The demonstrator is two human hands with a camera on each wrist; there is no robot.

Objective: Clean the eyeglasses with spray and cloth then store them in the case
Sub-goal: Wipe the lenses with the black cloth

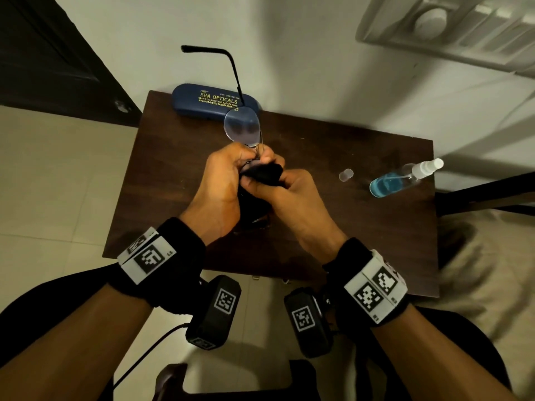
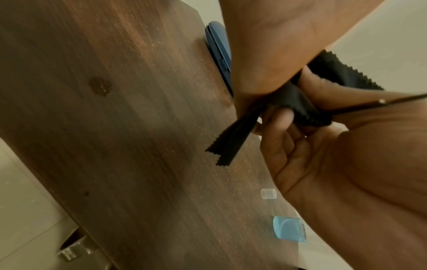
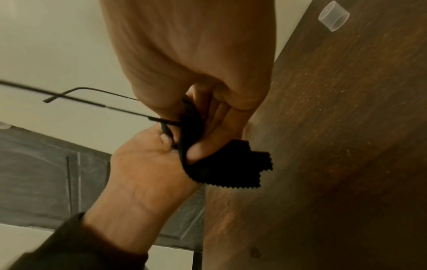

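One lens of the eyeglasses [image 1: 242,126] is covered by the cloth [image 1: 266,173] and both hands. The small print on the case [image 1: 212,102], below the large lettering, is unreadable. In the left wrist view, the spray bottle [image 2: 289,229] beside the cap [image 2: 268,193] is mostly hidden behind the right hand [image 2: 323,164].

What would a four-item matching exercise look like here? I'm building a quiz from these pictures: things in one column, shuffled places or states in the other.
Things:
1. eyeglasses
2. cloth
3. case
4. spray bottle

States:
A. lying on its side, cap off
B. shut, at the table's far edge
C. held up over the table
D. black, bunched between both hands

Pairs: 1-C, 2-D, 3-B, 4-A
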